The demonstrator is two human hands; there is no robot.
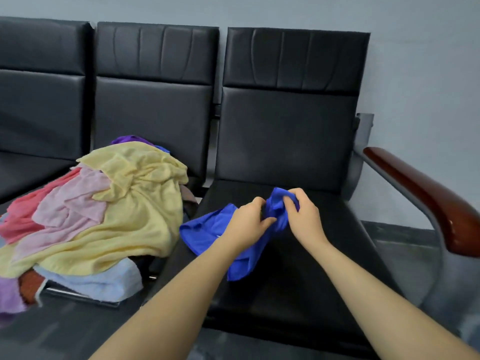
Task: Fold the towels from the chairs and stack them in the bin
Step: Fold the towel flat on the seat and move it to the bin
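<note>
1. Blue towel [207,229] lies bunched on the right chair seat [324,255].
2. Left hand [246,222] and right hand [301,214] both pinch its crumpled upper edge.
3. Towel pile [117,203], perhaps six or seven, covers the middle seat.

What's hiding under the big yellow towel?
Under the yellow towel peek pink, red, light blue and purple towels. Anything deeper in the pile is covered.
</note>
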